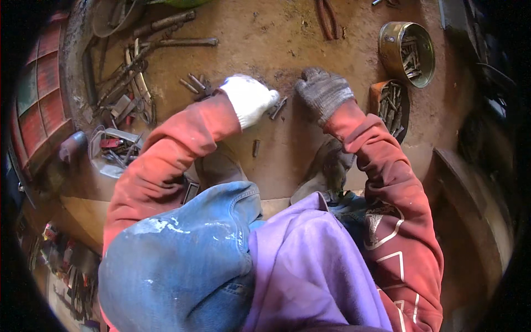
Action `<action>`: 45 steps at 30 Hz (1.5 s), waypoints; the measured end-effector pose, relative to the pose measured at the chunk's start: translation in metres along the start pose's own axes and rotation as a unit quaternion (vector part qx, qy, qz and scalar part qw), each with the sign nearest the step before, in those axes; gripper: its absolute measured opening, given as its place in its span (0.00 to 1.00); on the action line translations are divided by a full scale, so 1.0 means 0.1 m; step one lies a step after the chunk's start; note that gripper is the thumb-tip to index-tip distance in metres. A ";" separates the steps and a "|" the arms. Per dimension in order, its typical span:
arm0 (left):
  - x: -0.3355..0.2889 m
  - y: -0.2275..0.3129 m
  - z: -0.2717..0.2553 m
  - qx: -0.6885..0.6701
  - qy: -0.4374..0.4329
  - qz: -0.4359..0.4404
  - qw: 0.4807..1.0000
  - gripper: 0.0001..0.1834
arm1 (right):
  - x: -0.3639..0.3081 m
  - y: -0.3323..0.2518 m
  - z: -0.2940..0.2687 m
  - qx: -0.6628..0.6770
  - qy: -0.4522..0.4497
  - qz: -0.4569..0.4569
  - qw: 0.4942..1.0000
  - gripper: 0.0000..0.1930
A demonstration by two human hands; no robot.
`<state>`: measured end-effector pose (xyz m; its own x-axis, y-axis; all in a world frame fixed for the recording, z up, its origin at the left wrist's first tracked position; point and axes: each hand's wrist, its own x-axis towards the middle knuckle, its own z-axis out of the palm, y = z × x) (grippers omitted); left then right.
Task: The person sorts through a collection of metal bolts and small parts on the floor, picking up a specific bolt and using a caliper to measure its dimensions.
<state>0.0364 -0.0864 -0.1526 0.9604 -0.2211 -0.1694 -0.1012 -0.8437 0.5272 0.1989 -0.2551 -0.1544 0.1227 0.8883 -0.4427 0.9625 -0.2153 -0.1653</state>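
My left hand (248, 100) wears a white glove and is closed, low over the brown ground. A short grey metal pin (278, 108) shows right beside its fingers; whether they grip it or it lies on the ground I cannot tell. My right hand (325, 95), in a dirty grey knit glove, is a little way to the right with its fingers curled in. What it holds, if anything, is hidden. Several metal pins (192, 83) lie left of the left hand. Another short pin (256, 148) lies on the ground nearer to me, between my feet.
At the right stand a round tin (389, 47) and an orange-rimmed container (376, 95), both with metal pieces inside. Long rods and tools (138, 72) are heaped at the left, near a cut clear plastic container (99, 157) of parts. A rusty loop (327, 19) lies at the far side.
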 end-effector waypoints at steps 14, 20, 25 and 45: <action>-0.30 -0.07 -0.09 -0.397 0.100 -0.257 0.875 0.13 | -0.19 -0.07 -0.06 0.015 -0.014 -0.038 0.999 0.17; -0.60 -0.06 -0.27 -0.533 0.230 -0.428 0.693 0.18 | -0.11 -0.47 -0.20 0.045 -0.022 -0.079 0.996 0.17; -0.72 0.04 -0.29 -0.601 0.216 -0.464 0.614 0.18 | -0.02 -0.38 0.15 0.038 0.043 -0.135 0.989 0.14; -0.60 0.51 -0.27 -0.294 0.135 -0.278 0.904 0.15 | -0.53 -0.08 -0.46 0.800 -0.167 0.173 0.550 0.13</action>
<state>-0.0192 -0.1030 -0.0926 0.8571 0.3519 -0.3763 0.4956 -0.3634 0.7889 0.1954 -0.2821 -0.0892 -0.0766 0.6150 -0.7848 -0.5820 -0.6667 -0.4656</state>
